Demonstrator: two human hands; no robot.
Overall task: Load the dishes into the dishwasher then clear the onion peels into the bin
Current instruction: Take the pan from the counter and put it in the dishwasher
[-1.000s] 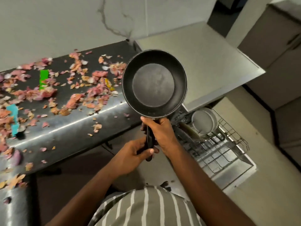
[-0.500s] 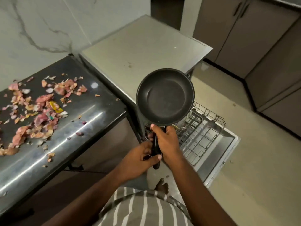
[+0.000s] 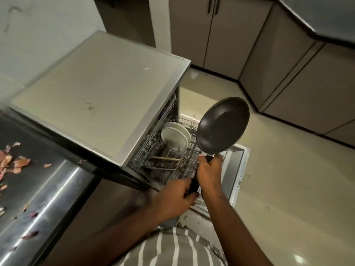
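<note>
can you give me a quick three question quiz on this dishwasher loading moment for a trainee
1. True or false: both hands hold the handle of the black round non-stick frying pan.
2. Which items already sit in the pulled-out wire dishwasher rack? A) white round bowls B) glass tumblers C) a steel pot
3. Fill in: pink and orange onion peels lie on the dark shiny ______.

Key
1. True: the right hand grips high on the handle, and the left hand holds its lower end.
2. A: the white round bowls stand beside the pan.
3. Countertop, to the left of the dishwasher.
</note>
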